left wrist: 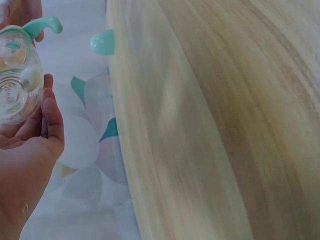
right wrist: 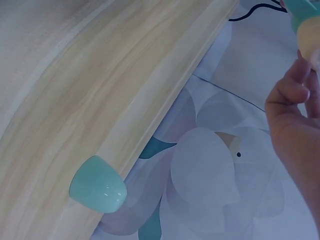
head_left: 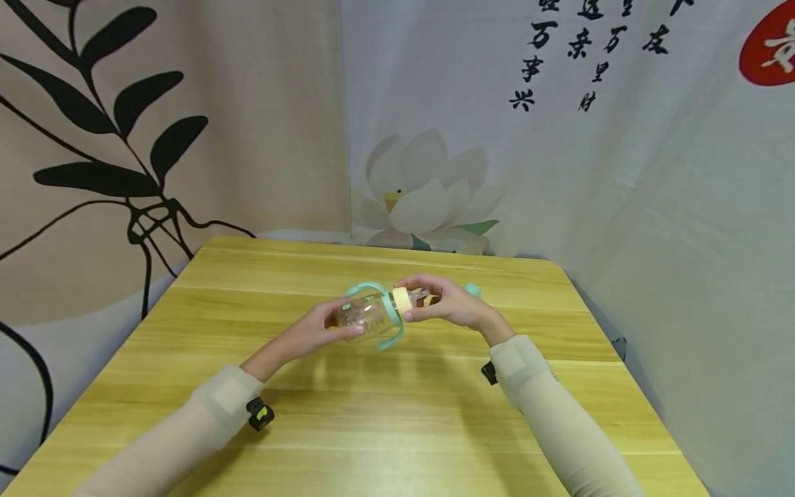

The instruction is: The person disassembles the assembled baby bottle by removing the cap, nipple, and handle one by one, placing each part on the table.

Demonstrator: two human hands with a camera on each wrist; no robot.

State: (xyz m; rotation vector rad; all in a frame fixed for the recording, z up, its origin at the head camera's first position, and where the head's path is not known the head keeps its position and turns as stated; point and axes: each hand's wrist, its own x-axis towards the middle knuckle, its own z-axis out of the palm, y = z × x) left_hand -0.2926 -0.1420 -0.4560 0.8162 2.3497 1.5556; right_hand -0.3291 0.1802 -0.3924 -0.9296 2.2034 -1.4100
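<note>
A clear baby bottle [head_left: 368,316] with mint-green side handles [head_left: 391,341] is held tilted above the table, its neck toward the right. My left hand [head_left: 315,327] grips the bottle's body near the base; the left wrist view shows its fingers curled around the clear base [left wrist: 15,95]. My right hand [head_left: 448,301] pinches the yellow collar [head_left: 402,299] below the clear nipple [head_left: 419,295]. A mint-green cap [right wrist: 98,185] stands on the table beyond the right hand, partly hidden by it in the head view.
The wooden table [head_left: 373,442] spreads beneath both hands. Behind it hang printed cloths, one with a plant [head_left: 99,179], the other with a lotus [head_left: 428,186] and writing. A dark wristband device [head_left: 259,414] sits on the left sleeve.
</note>
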